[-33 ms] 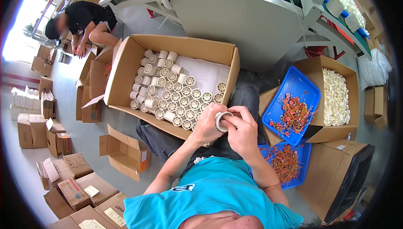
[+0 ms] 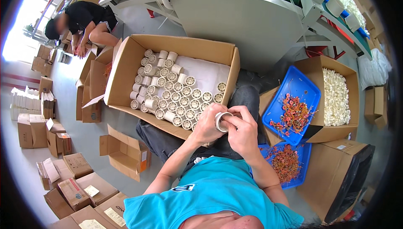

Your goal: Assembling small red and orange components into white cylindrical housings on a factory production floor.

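Above my lap, my left hand [image 2: 206, 125] is wrapped around a white plastic cylindrical housing [image 2: 218, 122], its open end turned to the right. My right hand [image 2: 242, 130] meets it there, thumb and fingers drawn together and the fingertips inside the opening. Whatever those fingertips pinch is hidden. Just beyond my hands, a large open carton [image 2: 119, 75] holds many similar white housings [image 2: 183, 101], some upright with slotted round ends showing, others lying on their sides.
To my right, a tilted blue tray [image 2: 289, 80] holds red-and-orange wired parts [image 2: 291, 117]; a lower blue tray [image 2: 305, 162] holds more. Behind them stands a carton of small white pieces [image 2: 336, 99]. A grey machine [image 2: 239, 23] borders the far side. At far left, a person [image 2: 86, 23] crouches over boxes.
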Demonstrator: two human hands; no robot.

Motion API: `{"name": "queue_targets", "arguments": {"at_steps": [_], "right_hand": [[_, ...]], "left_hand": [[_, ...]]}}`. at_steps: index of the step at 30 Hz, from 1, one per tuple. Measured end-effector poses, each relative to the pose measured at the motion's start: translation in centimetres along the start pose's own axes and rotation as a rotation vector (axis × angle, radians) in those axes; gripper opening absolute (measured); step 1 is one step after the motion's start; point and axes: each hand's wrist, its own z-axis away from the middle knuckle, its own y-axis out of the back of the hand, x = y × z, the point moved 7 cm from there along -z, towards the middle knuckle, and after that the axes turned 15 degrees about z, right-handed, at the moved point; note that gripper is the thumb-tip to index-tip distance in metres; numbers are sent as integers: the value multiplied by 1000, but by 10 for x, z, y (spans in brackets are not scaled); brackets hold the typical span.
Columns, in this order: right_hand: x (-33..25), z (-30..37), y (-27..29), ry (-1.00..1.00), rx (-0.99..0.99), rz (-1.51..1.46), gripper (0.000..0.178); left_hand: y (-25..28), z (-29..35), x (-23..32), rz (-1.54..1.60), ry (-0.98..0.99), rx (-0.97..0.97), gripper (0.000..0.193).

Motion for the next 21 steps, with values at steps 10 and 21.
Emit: {"name": "queue_targets", "arguments": {"at_steps": [10,21], "right_hand": [[25,-2,-19,-155,-68,-315,15],[20,2,-17,-41,26,-206,17]], "left_hand": [[1,-6,9,-92,-151,-76,54],[-3,-5,2,-138,-151,-123,54]]}}
